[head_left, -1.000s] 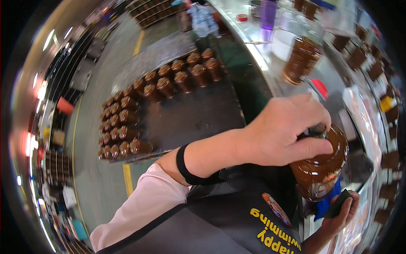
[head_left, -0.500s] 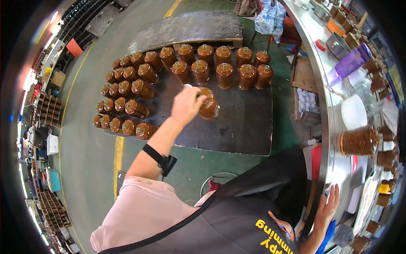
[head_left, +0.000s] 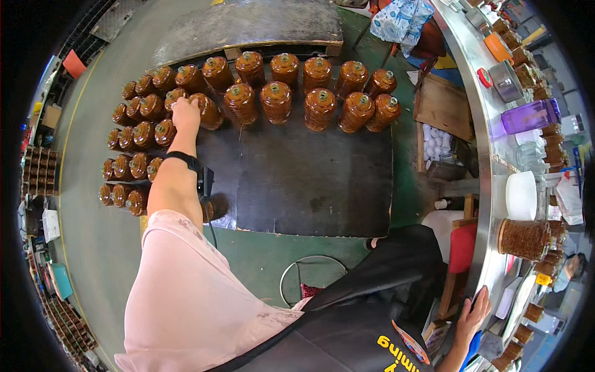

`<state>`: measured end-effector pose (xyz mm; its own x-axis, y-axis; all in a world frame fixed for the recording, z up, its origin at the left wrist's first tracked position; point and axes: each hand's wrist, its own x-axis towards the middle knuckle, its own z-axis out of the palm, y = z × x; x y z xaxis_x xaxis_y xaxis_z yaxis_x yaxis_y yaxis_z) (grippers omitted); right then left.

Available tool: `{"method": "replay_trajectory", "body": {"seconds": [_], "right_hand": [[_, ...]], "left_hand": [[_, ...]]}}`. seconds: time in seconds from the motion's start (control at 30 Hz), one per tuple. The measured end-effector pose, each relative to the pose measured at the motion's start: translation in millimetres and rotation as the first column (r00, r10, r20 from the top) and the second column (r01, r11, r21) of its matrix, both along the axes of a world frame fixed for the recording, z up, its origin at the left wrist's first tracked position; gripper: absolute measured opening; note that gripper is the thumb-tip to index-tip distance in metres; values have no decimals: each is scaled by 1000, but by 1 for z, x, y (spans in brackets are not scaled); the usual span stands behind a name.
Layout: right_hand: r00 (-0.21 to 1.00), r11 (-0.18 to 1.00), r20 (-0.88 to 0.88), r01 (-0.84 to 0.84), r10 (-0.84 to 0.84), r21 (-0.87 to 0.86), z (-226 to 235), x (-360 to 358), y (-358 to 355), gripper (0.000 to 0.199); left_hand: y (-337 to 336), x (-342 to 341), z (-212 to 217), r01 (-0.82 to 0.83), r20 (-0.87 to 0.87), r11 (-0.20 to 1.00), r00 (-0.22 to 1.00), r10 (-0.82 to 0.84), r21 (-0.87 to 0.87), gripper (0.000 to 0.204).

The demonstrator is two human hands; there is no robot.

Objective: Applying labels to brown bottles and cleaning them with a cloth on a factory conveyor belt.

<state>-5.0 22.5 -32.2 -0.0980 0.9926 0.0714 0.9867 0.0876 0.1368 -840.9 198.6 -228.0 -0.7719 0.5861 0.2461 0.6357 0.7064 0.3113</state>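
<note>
My left hand point(head_left: 186, 116) reaches out to the far left part of a dark board. Its fingers are closed at the upper side of a jar point(head_left: 209, 113) of brown contents; the fingertips are partly hidden. This jar stands close among rows of similar lidded jars point(head_left: 276, 104), just left of the nearer back row. Down at the lower right, my right hand point(head_left: 474, 317) rests with fingers stretched out on the edge of a metal counter point(head_left: 482, 245). It holds nothing.
The dark board point(head_left: 313, 186) lies low over a green floor, with another worn board point(head_left: 260, 28) behind it. On the counter stand a brown-filled jar point(head_left: 524, 240), a white tub point(head_left: 520, 195) and a purple container point(head_left: 530, 116). A metal-rimmed stool point(head_left: 288, 266) is near me.
My left hand has carried the jar leftward and away from me, from over the board's middle to a gap in the rows. The view has shifted. My right hand stays at the counter edge.
</note>
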Motion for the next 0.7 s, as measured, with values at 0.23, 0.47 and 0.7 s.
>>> {"method": "replay_trajectory", "body": {"seconds": [0.23, 0.47, 0.7], "right_hand": [[1000, 1000, -1, 29, -29, -2, 0, -9, -3, 50], [981, 983, -68, 183, -183, -7, 9, -42, 17, 51], [964, 966, -88, 254, -250, 38, 18, -54, 9, 52]], "left_hand": [[37, -4, -37, -116, 46, 993, 992, 114, 26, 41], [51, -80, -75, 10, -502, 797, 772, -390, -604, 32], [123, 147, 28, 583, -305, 700, 813, -497, 412, 43]]}}
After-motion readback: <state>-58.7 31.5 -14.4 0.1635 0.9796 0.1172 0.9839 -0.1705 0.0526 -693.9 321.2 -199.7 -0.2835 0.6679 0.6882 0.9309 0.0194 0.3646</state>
